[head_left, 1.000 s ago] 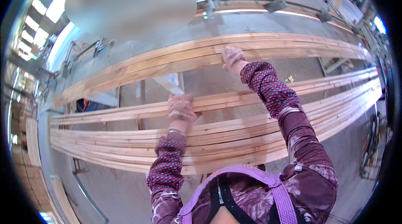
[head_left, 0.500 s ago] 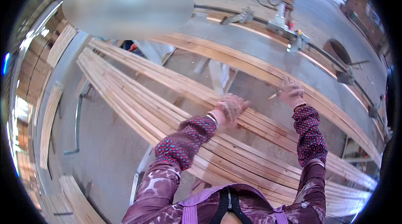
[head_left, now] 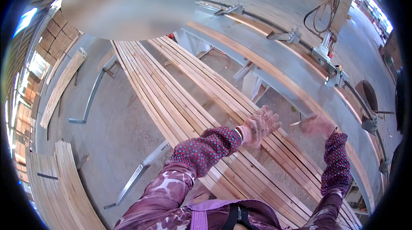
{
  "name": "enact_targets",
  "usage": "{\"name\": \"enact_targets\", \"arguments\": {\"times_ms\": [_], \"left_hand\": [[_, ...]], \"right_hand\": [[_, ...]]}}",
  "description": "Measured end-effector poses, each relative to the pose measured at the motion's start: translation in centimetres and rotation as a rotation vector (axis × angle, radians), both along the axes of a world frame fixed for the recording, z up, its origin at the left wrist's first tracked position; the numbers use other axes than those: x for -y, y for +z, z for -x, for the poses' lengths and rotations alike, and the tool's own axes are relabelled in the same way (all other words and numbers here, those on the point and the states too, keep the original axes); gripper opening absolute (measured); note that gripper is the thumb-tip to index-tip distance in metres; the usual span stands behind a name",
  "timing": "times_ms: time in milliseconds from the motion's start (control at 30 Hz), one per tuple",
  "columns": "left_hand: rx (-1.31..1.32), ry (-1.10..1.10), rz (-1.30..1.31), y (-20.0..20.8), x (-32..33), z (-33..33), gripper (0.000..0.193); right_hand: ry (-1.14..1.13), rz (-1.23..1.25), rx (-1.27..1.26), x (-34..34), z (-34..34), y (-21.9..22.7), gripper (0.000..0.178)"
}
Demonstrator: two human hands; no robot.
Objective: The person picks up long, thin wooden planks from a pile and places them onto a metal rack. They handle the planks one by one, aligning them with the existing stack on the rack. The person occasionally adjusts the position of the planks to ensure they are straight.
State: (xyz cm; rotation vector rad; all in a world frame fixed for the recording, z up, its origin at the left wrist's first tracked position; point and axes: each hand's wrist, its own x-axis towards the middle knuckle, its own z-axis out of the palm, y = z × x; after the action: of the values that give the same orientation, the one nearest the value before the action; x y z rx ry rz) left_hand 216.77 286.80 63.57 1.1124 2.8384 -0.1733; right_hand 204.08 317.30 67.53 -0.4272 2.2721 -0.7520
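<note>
My left hand (head_left: pixel 259 127), in a pinkish work glove, is over a narrow row of long wooden strips (head_left: pixel 227 101), its fingers apart; whether it touches them I cannot tell. My left forearm crosses a wider row of strips (head_left: pixel 167 109) nearer to me. My right hand (head_left: pixel 318 125), gloved too and blurred by motion, is beside a long board (head_left: pixel 283 83) on the grey metal bench. From its fingers a thin pale stick (head_left: pixel 295 123) juts to the left; the grip itself is smeared.
Metal clamps (head_left: pixel 285 36) and a rail line the bench (head_left: pixel 253 36)'s far side, by a post with hoses (head_left: pixel 332 6). Metal support arms (head_left: pixel 139 173) stick out low on the left. Stacked strips (head_left: pixel 64 182) lie at lower left. A blurred oval covers the upper left.
The view has swung, so the wooden strips run more steeply. My right hand has come nearer to me, with the thin stick still at its fingers. My left hand's fingers are more spread.
</note>
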Motion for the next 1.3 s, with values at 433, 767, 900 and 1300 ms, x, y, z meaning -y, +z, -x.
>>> {"name": "enact_targets", "arguments": {"times_ms": [433, 767, 900, 1300], "left_hand": [[-0.059, -0.009, -0.163, -1.2, 0.5, -0.2, 0.118], [0.007, 0.017, 0.019, 2.0, 0.2, -1.5, 0.110], [0.008, 0.028, -0.004, 2.2, 0.2, -1.9, 0.107], [-0.039, 0.021, 0.000, 1.0, 0.5, -2.2, 0.109]], "right_hand": [[0.351, -0.223, -0.350, 2.5, 1.9, -6.2, 0.033], [0.004, -0.186, -0.191, 5.9, -8.3, -7.2, 0.069], [-0.018, -0.148, -0.261, 6.4, -9.0, -6.3, 0.066], [-0.137, -0.267, -0.349, 9.0, -12.3, -3.3, 0.058]]}}
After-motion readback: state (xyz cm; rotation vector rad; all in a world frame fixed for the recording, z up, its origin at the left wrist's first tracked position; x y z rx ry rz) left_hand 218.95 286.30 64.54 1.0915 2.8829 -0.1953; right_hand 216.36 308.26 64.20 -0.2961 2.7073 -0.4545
